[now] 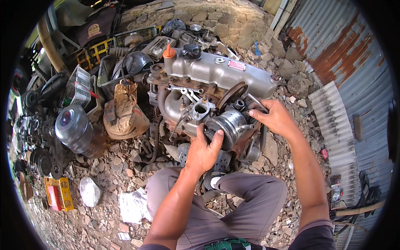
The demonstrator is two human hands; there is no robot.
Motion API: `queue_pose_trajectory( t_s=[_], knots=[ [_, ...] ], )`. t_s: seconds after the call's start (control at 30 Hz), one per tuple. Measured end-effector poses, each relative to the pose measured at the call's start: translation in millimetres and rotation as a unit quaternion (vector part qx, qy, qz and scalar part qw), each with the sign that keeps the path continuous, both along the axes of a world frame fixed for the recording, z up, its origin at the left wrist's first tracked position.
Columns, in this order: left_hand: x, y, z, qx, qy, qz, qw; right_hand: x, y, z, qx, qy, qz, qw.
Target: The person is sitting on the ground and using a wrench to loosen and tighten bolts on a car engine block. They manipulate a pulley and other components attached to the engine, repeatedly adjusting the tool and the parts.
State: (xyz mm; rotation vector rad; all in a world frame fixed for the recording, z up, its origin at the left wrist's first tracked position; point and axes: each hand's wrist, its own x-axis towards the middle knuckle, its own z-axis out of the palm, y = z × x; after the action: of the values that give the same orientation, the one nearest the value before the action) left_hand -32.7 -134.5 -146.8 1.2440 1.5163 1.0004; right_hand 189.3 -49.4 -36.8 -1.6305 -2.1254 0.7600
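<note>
My left hand [206, 150] grips the front of a cylindrical metal component [229, 127] at the front of an engine with a long silver cover [250, 77] and an orange cap [169, 51]. My right hand [271, 118] is closed on a slim metal rod [257, 101], held diagonally just above and right of the cylinder. A pulley wheel [231, 96] stands behind the cylinder. Several wrenches [186, 91] lie on the engine beside a flanged round opening [201, 107], left of the cylinder.
Rubble ground [108, 216] holds a clear plastic jug [73, 129], a paper sack [125, 125], a yellow crate [64, 193], white cloth [131, 206] and piles of parts [37, 154]. A stone wall [212, 21] rises behind; corrugated sheeting [333, 50] borders the right. My crossed legs sit below the engine.
</note>
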Motion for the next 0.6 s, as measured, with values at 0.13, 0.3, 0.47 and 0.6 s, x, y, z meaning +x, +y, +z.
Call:
queue_pose_trajectory(
  t_s=[0.13,0.3,0.47,0.6],
  knots=[
    [0.1,-1.2,4.0,0.013,-0.015,-0.003,1.000,-6.3,-1.7,-1.1,0.046,-0.032,0.027,0.998],
    [-1.7,-3.4,8.1,0.018,0.018,0.004,1.000,-8.1,2.7,7.2,0.035,-0.007,0.053,0.998],
    [-1.2,-3.0,11.0,0.024,0.011,-0.002,1.000,10.7,16.4,22.6,0.104,0.144,-0.091,0.980],
    [-2.4,-3.7,12.6,0.032,0.008,-0.003,0.999,2.9,18.4,35.5,0.125,0.280,-0.146,0.941]
  ],
)
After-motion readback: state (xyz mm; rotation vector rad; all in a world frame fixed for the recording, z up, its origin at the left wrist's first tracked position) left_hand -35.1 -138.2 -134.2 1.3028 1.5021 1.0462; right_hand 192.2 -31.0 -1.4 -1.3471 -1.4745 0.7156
